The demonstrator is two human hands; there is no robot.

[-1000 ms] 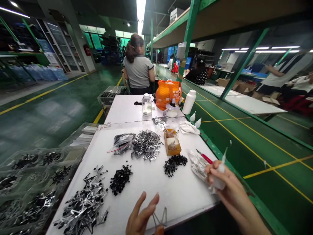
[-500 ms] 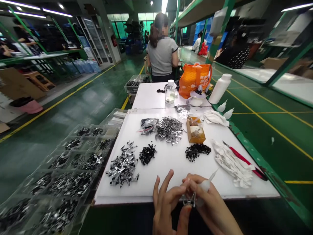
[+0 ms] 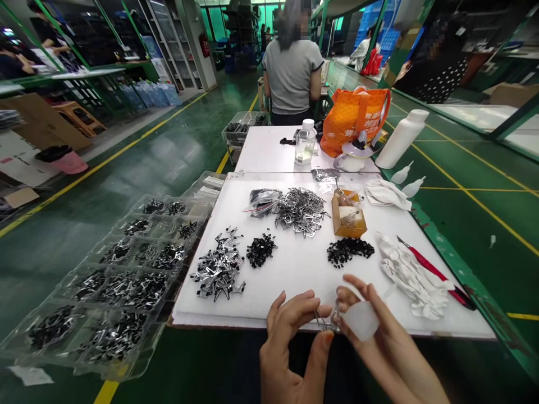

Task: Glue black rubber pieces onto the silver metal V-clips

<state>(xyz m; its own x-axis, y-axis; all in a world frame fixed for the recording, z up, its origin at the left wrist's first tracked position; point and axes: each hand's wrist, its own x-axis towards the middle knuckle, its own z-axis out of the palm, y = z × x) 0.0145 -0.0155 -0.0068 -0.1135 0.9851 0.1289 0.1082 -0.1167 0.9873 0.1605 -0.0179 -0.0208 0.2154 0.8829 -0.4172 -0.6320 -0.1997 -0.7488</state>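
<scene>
Between thumb and fingers, my left hand (image 3: 290,342) pinches a small bent metal wire part (image 3: 323,324) just past the table's near edge. My right hand (image 3: 389,331) wraps round a translucent white squeeze bulb bottle (image 3: 362,321), its round end towards me. Its fingertips are close to the metal part; whether they touch it is unclear. Ahead on the white table (image 3: 295,286) lie a pile of small black pieces (image 3: 349,251), another such pile (image 3: 261,249), and metal wire parts with black ends (image 3: 219,270). Farther back is a heap of bare metal parts (image 3: 301,210).
A small brown box (image 3: 350,224) stands behind the right black pile. Crumpled white cloth (image 3: 415,280) and a red-handled blade tool (image 3: 429,266) lie at right. A compartment tray (image 3: 101,286) of parts sits left. Farther back are an orange bag (image 3: 356,120), bottles and a person (image 3: 292,78).
My right hand has turned the squeeze bulb bottle: its thin tip pointed up and right before, and now the round end faces me. My left hand still holds the metal part. The view has shifted.
</scene>
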